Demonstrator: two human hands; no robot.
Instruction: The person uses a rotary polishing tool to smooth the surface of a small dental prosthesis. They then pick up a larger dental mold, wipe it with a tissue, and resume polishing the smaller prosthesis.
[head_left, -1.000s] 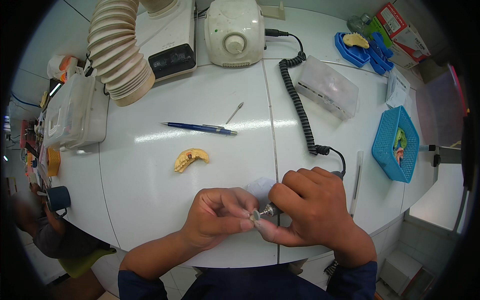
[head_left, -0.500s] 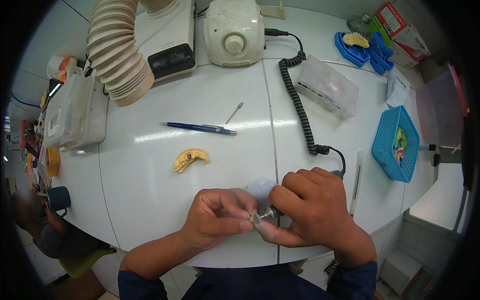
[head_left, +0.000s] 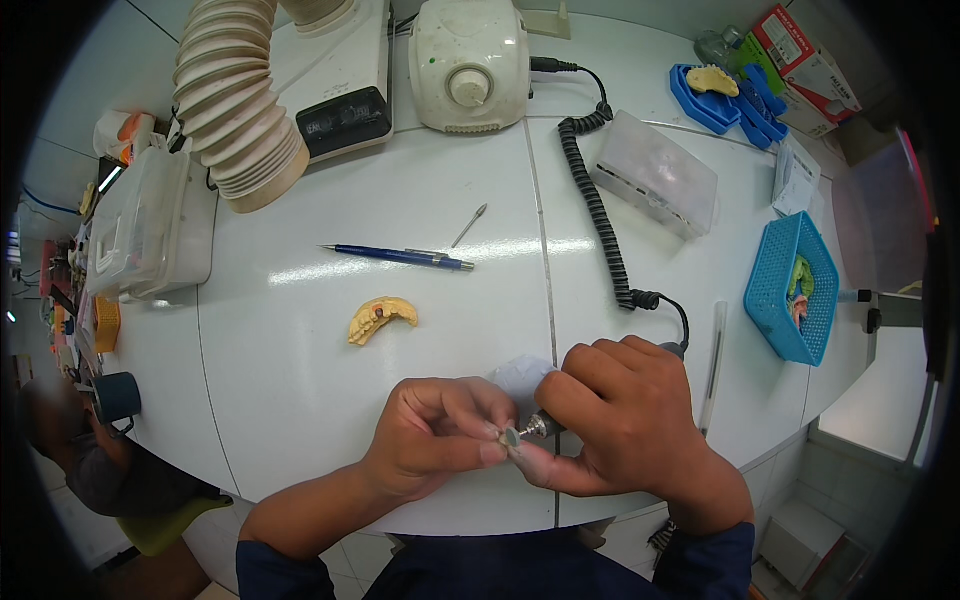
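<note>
Hands at work: two, a left hand (head_left: pixel 432 440) and a right hand (head_left: pixel 625 425), sharing one handpiece (head_left: pixel 535 428). On the white table (head_left: pixel 300 400): one yellow dental cast (head_left: pixel 380 318), one blue pen (head_left: pixel 398 257), one loose bur (head_left: pixel 469 225), one coiled cord (head_left: pixel 595 205), one control unit (head_left: pixel 468 62). Also one ribbed suction hose (head_left: pixel 235 110), one blue basket (head_left: pixel 785 290), two clear plastic boxes (head_left: pixel 655 185) (head_left: pixel 145 230).

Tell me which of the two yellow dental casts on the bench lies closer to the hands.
The yellow dental cast lying bare on the white bench, below the blue pen, is closer to the hands. The other cast sits far back in a blue tray.
</note>
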